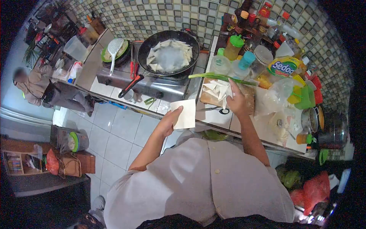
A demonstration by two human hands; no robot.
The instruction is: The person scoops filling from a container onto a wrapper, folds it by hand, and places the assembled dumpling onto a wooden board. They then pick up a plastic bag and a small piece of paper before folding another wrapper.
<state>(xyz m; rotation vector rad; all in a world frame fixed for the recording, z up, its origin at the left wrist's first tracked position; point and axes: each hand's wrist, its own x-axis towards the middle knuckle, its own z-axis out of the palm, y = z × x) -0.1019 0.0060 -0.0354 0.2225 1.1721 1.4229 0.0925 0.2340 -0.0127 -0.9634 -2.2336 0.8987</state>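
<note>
Here we are over the kitchen desk [211, 119], and our left hand [169, 121] has a pale square sheet [184, 114] pinched between thumb and fingers, right at the clock's centre. Across at two o'clock, our right hand [237, 101] is over the wooden board [249, 92], fingers at the long green stalk [207, 76] and the pale cut pieces [218, 89]; whether they grip anything, we can't tell! Up near twelve, pale triangles [153, 53] ring the inside of the black wok [142, 57], and between ten and eleven lies a white slotted ladle [114, 47].
</note>
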